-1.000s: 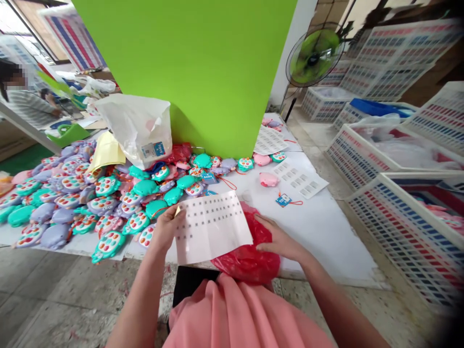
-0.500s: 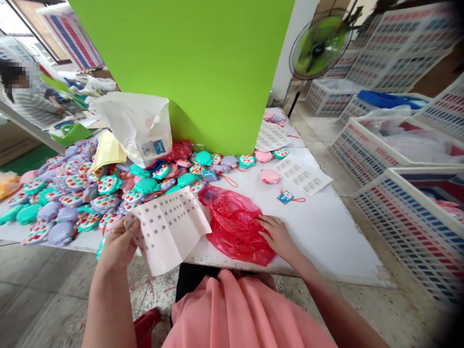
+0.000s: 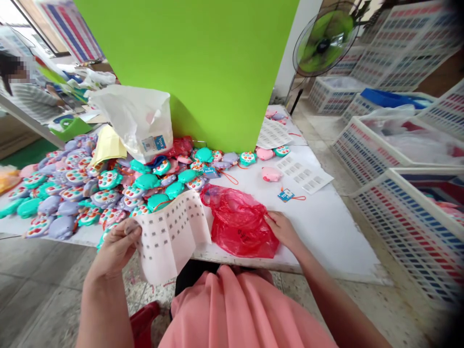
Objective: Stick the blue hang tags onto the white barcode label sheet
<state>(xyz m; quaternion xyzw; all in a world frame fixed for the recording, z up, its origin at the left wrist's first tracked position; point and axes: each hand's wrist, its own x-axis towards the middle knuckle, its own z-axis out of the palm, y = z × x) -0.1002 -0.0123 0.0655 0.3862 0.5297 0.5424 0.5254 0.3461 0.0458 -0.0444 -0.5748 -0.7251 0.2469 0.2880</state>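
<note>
My left hand (image 3: pixel 121 244) pinches the left edge of a creased white sheet (image 3: pixel 174 232) printed with rows of small dark squares. The sheet hangs partly over the table's front edge. A crumpled red plastic bag (image 3: pixel 242 224) lies on the white tabletop (image 3: pixel 319 232), to the right of the sheet. My right hand (image 3: pixel 282 229) has its fingers closed on the bag's right edge; the fingertips are partly hidden. Beyond the bag lie a pink toy (image 3: pixel 271 174), a blue tag with an orange loop (image 3: pixel 286 195) and a label sheet (image 3: pixel 304 173).
A heap of purple, teal and pink toys (image 3: pixel 72 193) covers the table's left side, with a white plastic bag (image 3: pixel 136 121) and yellow paper (image 3: pixel 108 147) on it. A green panel (image 3: pixel 188 72) stands behind. White crates (image 3: pixel 409 232) and a fan (image 3: pixel 324 43) are at right; a person (image 3: pixel 31 96) sits far left.
My right hand, spread over the red bag before, now grips its right edge, and the bag lies flatter. The sheet in my left hand has bent more and sunk slightly.
</note>
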